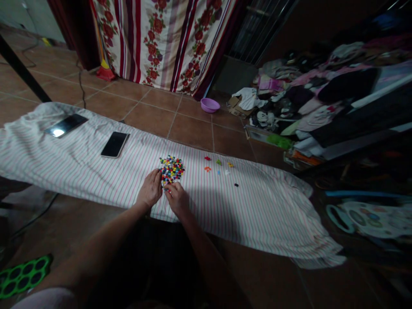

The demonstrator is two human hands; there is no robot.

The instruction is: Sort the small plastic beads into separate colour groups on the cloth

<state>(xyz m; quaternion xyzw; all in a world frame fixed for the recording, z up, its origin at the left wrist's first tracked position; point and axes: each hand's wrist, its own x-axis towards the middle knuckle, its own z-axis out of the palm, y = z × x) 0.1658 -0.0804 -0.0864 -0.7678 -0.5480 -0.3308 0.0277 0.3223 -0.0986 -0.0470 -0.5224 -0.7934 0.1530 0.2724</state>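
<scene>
Beads, head view: pile of small coloured beads (172, 169) lies on the striped cloth (96, 171), which is spread over the tiled floor (193, 128).
Direction from fingers: the pile sits just beyond both sets of fingertips, away from the person; its near edge touches them.
Left hand (149, 189): palm down at the pile's near-left edge, fingers loosely together and curved against the beads; it looks as if it holds nothing.
Right hand (177, 198): at the pile's near edge, fingertips drawn together as if pinching a bead; too small to tell whether one is caught.
Nearer hand: both touch the pile; neither is clearly closer.
Long axis: none, the pile is roughly round.
Sorted bits: scattered loose beads (219, 167) lie to the right of the pile, apart from it, on the right hand's side.
Other things: dark phone (114, 144) and tablet (66, 125) farther left on the cloth; purple bowl (210, 104) on the floor beyond.
</scene>
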